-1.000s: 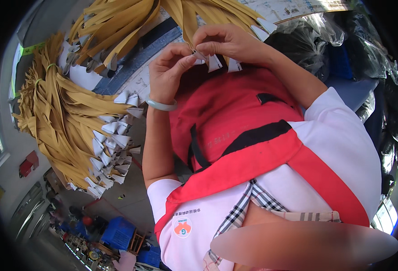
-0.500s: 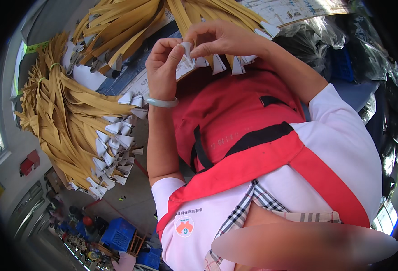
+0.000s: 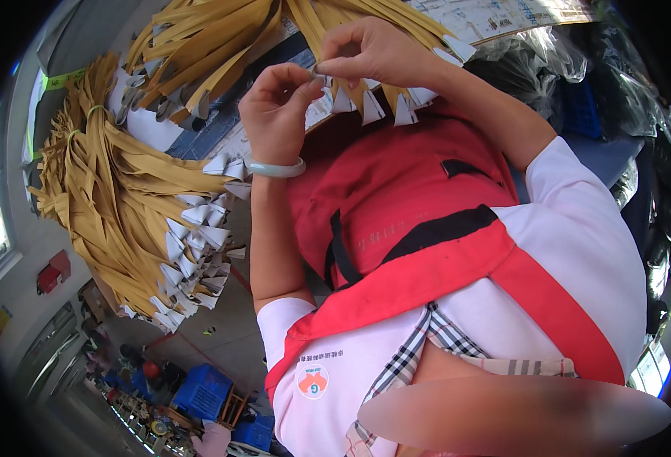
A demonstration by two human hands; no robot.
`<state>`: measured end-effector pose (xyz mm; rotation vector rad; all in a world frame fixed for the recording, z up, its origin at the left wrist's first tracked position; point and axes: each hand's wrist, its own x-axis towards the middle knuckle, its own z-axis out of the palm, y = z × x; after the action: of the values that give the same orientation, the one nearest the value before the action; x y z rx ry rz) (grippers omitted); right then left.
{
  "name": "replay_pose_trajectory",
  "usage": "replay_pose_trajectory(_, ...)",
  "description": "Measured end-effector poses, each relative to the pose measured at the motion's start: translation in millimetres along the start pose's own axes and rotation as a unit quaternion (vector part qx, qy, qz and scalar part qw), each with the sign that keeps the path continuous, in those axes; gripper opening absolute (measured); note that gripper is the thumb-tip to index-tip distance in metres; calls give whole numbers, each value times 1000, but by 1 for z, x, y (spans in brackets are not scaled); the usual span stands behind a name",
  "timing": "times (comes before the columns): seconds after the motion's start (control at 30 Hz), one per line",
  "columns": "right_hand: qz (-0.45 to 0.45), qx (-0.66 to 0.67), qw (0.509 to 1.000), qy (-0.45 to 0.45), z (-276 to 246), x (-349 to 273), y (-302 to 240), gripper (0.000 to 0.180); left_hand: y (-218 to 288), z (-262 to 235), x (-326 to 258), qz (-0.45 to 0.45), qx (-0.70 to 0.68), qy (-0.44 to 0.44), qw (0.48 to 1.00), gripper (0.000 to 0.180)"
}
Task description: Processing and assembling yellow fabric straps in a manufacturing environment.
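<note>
The person's left hand (image 3: pixel 274 113), with a pale green smooth ring-shaped bracelet (image 3: pixel 274 169) on its wrist, and the right hand (image 3: pixel 381 52) meet just beyond the red cloth apron (image 3: pixel 408 183). The left thumb and forefinger pinch narrowly at a small greyish piece (image 3: pixel 316 70), and the right thumb and forefinger close on it from the right; the fingers hide most of it, so I cannot tell whether it is joined to a strap

The long flat mustard-yellow fabric straps (image 3: pixel 302 23) lie on the far side, running beneath and beside the right hand over the worn whitish worktable (image 3: pixel 495 17). Their folded white ends (image 3: pixel 372 108) point toward the person, near the apron. Farther left on the table is a second bundle of mustard-yellow straps (image 3: pixel 206 57) with grey looped ends. A large tied bunch of mustard-yellow straps (image 3: pixel 114 198) hangs left of the left forearm, its white tips facing right. Crumpled clear plastic bags (image 3: pixel 537 57) stand to the right of the right forearm; a blue plastic crate (image 3: pixel 202 391) is well apart, to the left
</note>
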<state>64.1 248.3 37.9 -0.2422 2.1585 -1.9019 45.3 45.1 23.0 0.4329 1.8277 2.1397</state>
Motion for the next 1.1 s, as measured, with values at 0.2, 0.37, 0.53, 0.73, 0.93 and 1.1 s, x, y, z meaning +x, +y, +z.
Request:
replay_pose_trajectory(0.2,-305,-300,887,172,27,-3,15,9,-20,16,-1,167,230,119,951,15)
replay_pose_trajectory(0.37,-312,-320,874,189,32,5,20,9,-35,18,0,198,218,163,942,23)
replay_pose_trajectory(0.53,-302,-221,919,122,13,0,28,8,-3,-15,2,60,48,-23,997,28)
replay_pose_trajectory(0.73,-134,41,987,75,20,-7,27,14,-13,-13,-3,64,112,-30,991,9)
replay_pose_trajectory(0.93,-85,13,991,101,19,-15,21,20,-19,3,-7,155,278,-6,948,5)
replay_pose_trajectory(1.1,-29,43,996,74,4,-12,19,23,-3,0,-9,181,296,8,938,6)
